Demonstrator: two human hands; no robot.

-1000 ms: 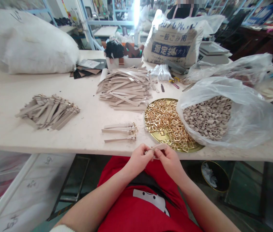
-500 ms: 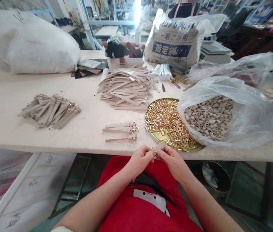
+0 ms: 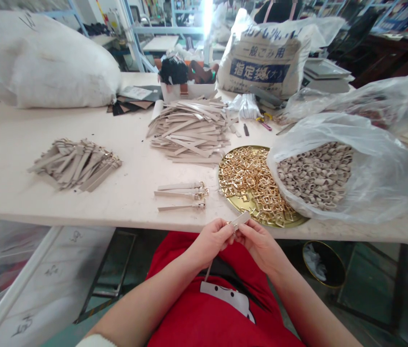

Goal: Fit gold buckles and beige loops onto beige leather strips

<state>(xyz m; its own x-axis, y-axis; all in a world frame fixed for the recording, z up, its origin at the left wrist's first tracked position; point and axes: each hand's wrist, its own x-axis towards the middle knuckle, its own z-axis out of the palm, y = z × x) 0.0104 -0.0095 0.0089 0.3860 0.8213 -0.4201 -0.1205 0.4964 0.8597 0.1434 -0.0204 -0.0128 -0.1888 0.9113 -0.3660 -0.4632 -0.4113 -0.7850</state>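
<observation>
Between my two hands, at the table's front edge, is a beige strap [image 3: 241,220]. My left hand [image 3: 215,239] pinches it near a small gold buckle, mostly covered by the fingers. My right hand [image 3: 257,241] grips the strap closer to its upper end. A thin tail of strap [image 3: 209,271] hangs below my left hand over the red apron. Just left of my hands lie three buckled straps [image 3: 180,195], side by side. Gold buckles [image 3: 252,176] fill much of a round gold tray [image 3: 242,204] in front of my right hand.
A clear plastic bag [image 3: 381,178] of beige loops [image 3: 316,176] overlaps the tray's right side. Loose strips [image 3: 189,127] are heaped mid-table, and finished-looking buckled straps [image 3: 77,164] at left. Behind stand a white sack [image 3: 45,62] and a printed sack [image 3: 262,60]. Scissors [image 3: 265,123] lie near the back.
My hands have shifted slightly, with the strap still between them. More of the strap's hanging tail now shows below my left hand. The things on the table are unmoved.
</observation>
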